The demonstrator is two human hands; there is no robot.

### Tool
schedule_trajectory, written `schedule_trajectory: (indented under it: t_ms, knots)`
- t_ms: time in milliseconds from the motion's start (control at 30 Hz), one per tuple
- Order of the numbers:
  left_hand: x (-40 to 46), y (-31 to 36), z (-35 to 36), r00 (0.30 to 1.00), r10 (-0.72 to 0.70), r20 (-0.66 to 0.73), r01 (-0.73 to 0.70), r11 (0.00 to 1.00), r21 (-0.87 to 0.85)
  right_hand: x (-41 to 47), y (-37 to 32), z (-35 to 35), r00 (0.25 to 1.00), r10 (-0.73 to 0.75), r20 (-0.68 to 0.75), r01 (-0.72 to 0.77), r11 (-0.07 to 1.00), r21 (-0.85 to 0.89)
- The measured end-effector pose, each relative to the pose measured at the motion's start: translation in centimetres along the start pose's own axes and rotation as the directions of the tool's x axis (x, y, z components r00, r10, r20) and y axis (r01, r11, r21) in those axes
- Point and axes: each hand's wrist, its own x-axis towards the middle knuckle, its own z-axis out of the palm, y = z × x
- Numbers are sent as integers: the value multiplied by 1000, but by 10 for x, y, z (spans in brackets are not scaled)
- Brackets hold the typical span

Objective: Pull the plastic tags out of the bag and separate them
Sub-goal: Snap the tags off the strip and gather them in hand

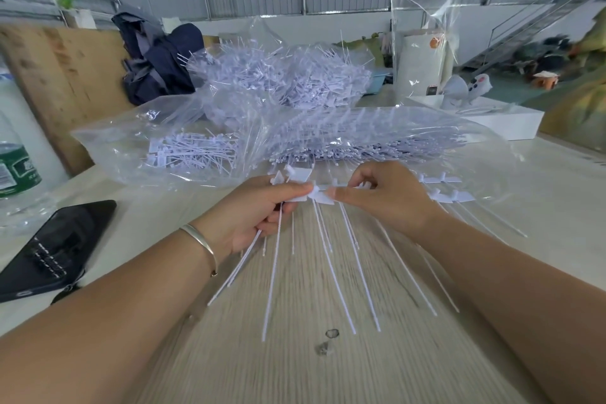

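Observation:
A row of white plastic tags (pixel 323 197) joined on one strip stretches between my hands above the wooden table (pixel 295 354), their long thin tails hanging toward me. My left hand (pixel 259 210) grips a few tags at the strip's left end, tails passing through its fingers. My right hand (pixel 380 197) pinches the strip just right of the gap. Behind my hands lies a clear plastic bag (pixel 328 138) full of tag strips, its mouth facing me. More tags (pixel 449 195) stick out at the right.
A second clear bag (pixel 282 75) heaped with loose tags sits farther back. A black phone (pixel 55 246) lies at the left, a green-labelled bottle (pixel 13 164) beyond it. A white box (pixel 505 118) stands back right, dark cloth (pixel 157 56) back left.

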Motion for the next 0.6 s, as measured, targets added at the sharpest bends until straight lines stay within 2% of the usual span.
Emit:
schedule_trajectory:
  t_ms: [267,367,500,533,600]
  knots:
    - [2,-5,0,993,103,-55,-96,988,119,-1,-2,1,999,40,25,-38,994,-100]
    - [5,-7,2,959,256,-118,-205,920,333,-3,-2,2,999,24,34,-20,991,-130]
    - [8,-13,5,930,352,-108,-221,769,600,-3,-4,0,999,39,-3,-39,993,-111]
    - [8,-15,6,928,355,-114,-218,764,607,-3,-5,-1,999,40,-15,-41,994,-105]
    - [7,-13,8,920,350,-176,-212,823,527,-3,-7,-4,999,34,-24,-36,996,-86]
